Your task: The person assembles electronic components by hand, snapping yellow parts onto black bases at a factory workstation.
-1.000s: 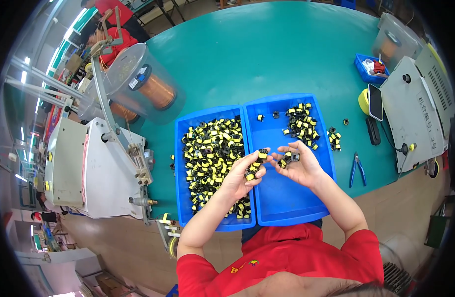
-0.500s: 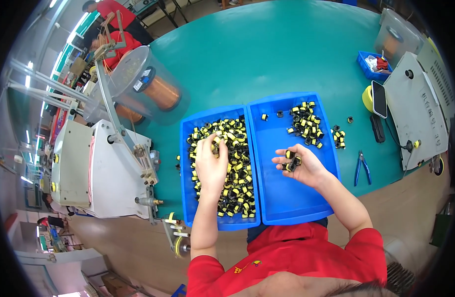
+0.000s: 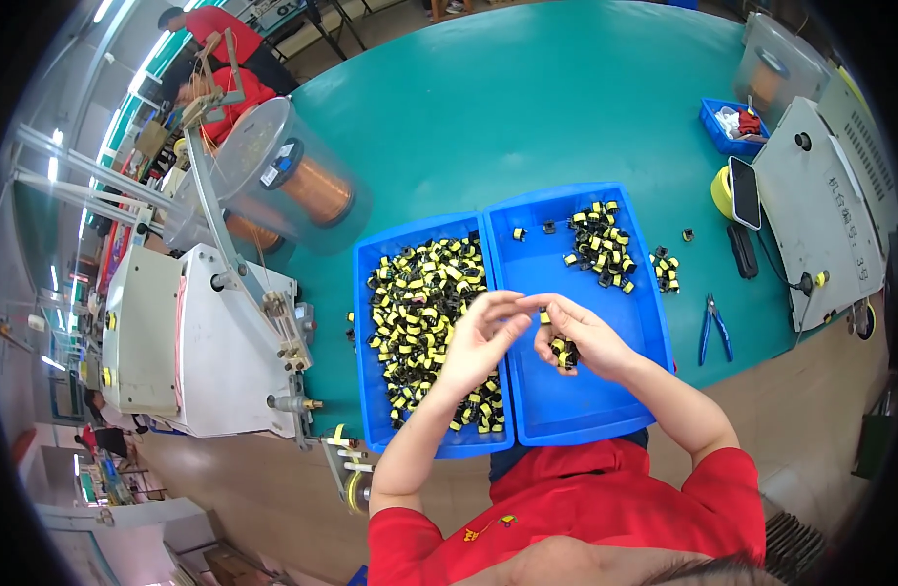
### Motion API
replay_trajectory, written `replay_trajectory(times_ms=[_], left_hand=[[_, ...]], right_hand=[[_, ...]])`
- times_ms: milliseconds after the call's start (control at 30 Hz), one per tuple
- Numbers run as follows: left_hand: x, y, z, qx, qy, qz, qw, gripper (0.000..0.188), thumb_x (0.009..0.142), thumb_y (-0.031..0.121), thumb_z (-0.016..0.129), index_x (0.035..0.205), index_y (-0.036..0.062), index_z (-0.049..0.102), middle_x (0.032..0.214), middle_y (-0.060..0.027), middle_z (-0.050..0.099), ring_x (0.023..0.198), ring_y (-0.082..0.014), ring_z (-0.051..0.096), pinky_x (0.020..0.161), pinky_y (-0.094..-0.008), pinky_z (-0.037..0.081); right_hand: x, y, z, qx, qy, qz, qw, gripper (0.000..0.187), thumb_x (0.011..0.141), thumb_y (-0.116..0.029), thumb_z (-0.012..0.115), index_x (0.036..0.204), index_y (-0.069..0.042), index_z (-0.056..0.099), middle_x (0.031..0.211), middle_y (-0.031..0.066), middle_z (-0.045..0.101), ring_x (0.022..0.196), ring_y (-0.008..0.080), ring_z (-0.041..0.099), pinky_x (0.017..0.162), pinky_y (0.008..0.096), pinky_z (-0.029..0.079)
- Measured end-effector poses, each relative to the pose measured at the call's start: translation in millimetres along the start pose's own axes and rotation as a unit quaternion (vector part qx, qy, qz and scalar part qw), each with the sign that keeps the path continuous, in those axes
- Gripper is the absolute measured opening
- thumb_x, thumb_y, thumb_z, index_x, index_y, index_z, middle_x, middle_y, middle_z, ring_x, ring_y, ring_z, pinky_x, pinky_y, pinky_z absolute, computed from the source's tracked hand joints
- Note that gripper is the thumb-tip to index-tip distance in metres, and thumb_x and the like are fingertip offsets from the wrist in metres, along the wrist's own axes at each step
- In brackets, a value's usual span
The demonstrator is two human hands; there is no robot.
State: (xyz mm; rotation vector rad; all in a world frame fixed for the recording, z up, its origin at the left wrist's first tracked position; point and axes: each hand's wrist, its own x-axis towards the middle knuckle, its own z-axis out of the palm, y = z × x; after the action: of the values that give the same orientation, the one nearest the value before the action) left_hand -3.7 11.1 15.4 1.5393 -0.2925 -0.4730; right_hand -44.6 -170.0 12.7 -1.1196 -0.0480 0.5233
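Small black coil bobbins (image 3: 424, 283) wrapped in yellow tape fill the left blue bin (image 3: 364, 342). My right hand (image 3: 593, 342), above the right blue bin (image 3: 566, 418), is curled around several bobbins (image 3: 564, 353). Another yellow-taped piece shows by its thumb and forefinger. My left hand (image 3: 483, 340) hovers over the bins' shared edge, its fingertips meeting those of my right hand. The left thumb and fingers are apart, and no bobbin shows between them. More bobbins (image 3: 603, 244) are heaped at the far right of the right bin, with two single ones near its far left corner.
Loose bobbins (image 3: 666, 270) lie on the green table (image 3: 488, 107) beside the right bin. Farther right are blue-handled cutters (image 3: 714, 330), a phone (image 3: 746, 193) and a white machine (image 3: 825, 200). On the left stand another machine (image 3: 236, 342) and a copper wire spool (image 3: 317, 190).
My left hand has left the bobbins in the left bin and moved right to meet my right hand. The right hand has curled more closely around its bobbins.
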Motion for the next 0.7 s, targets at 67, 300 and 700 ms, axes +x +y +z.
replay_trajectory(times_ms=[67,300,700], left_hand=[[-2.5,-1.4,6.5,-0.078,-0.050,-0.038,0.995,0.045,0.080,0.006,0.068,0.117,0.0005,0.044,0.110,-0.0140,0.056,0.094,-0.0164,0.056,0.083,-0.0291,0.046],[1.4,-5.2,7.2,-0.159,0.003,-0.038,0.987,0.033,0.081,-0.002,0.062,0.110,-0.0011,0.048,0.114,-0.0153,0.056,0.097,-0.0178,0.058,0.087,-0.0291,0.047],[6.9,-2.4,-7.6,-0.422,-0.083,-0.100,0.897,0.041,0.090,0.007,0.047,0.127,-0.0076,0.040,0.106,-0.0124,0.057,0.093,-0.0169,0.057,0.085,-0.0272,0.047]], right_hand=[[0.2,0.5,3.4,-0.007,-0.013,0.000,1.000,0.052,0.095,-0.048,0.029,0.131,-0.011,0.040,0.068,0.0047,0.051,0.061,0.0096,0.049,0.044,0.0212,0.037],[1.3,-7.2,-0.3,0.074,0.055,0.034,0.995,0.046,0.097,-0.042,0.033,0.132,-0.013,0.034,0.073,0.0057,0.055,0.063,0.0113,0.051,0.044,0.0233,0.038],[11.2,7.6,-22.3,0.446,0.146,0.106,0.877,0.040,0.073,0.012,0.050,0.113,0.007,0.042,0.117,0.0222,0.043,0.114,0.0346,0.047,0.097,0.0428,0.045]])
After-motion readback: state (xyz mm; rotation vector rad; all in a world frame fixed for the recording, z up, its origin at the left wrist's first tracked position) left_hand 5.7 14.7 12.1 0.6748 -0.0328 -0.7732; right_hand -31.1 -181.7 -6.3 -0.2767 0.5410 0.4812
